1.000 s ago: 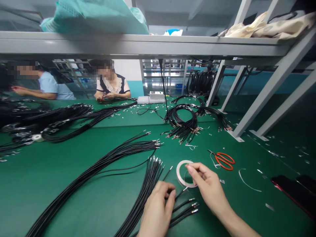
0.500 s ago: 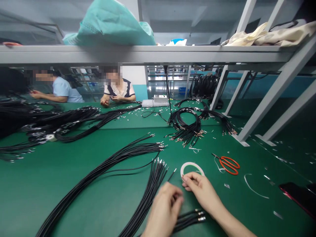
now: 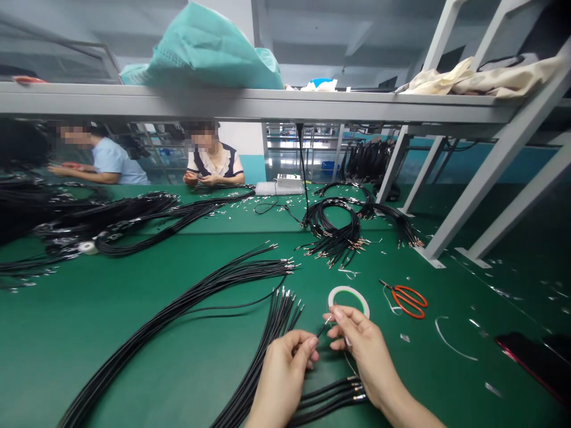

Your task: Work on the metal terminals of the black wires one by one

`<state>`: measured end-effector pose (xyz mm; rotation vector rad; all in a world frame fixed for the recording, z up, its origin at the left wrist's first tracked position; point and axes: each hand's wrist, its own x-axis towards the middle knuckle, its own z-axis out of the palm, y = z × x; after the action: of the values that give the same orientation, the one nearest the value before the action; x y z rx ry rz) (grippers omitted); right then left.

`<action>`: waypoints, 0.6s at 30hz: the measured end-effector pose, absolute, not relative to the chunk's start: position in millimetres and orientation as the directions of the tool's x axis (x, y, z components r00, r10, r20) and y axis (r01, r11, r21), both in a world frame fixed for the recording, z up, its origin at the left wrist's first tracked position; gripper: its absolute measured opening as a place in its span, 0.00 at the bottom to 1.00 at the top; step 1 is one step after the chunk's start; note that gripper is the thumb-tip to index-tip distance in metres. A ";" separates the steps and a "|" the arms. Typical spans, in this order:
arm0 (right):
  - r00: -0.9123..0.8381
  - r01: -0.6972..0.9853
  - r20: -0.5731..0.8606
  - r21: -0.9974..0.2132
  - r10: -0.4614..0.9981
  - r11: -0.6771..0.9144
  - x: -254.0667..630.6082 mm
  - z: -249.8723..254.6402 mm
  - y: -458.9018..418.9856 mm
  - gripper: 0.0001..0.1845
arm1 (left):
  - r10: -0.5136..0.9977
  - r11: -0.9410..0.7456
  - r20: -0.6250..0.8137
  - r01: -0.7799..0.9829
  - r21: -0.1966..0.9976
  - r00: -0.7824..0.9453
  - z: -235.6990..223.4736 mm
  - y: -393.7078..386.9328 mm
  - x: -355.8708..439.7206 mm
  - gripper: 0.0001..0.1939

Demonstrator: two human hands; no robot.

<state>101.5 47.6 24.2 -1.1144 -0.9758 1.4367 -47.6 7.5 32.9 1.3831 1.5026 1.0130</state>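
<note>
— Left hand [image 3: 283, 377], grip?
— Narrow pinch on thin black metal-tipped wire [image 3: 323, 326], low over green bench mat [image 3: 66, 315].
— Right hand [image 3: 363, 356]?
— Narrow too, at wire's end, beside white tape roll [image 3: 348, 288].

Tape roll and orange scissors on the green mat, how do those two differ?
The tape roll is a white ring; the scissors have orange handles and metal blades. The tape roll is one closed loop showing the mat through it; the scissors have two handle loops and a pointed end. The tape roll sits by the right hand; the scissors lie farther right. Both rest on the green mat.
</note>
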 end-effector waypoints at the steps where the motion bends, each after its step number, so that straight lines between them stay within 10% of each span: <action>1: -0.047 -0.271 -0.152 -0.949 0.987 -0.159 100.6 25.1 47.0 0.21 | 0.997 0.082 -0.074 0.289 0.954 -0.038 33.1 7.2 -47.4 0.16; 18: -0.114 -0.358 -0.154 -0.915 0.981 -0.185 90.9 17.9 37.2 0.30 | 0.987 0.148 -0.148 0.005 0.989 -0.056 33.4 9.7 -43.6 0.19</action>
<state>90.9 37.2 17.9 -1.0032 -0.8949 1.5514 -43.6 9.7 33.4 1.0788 1.3228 1.1339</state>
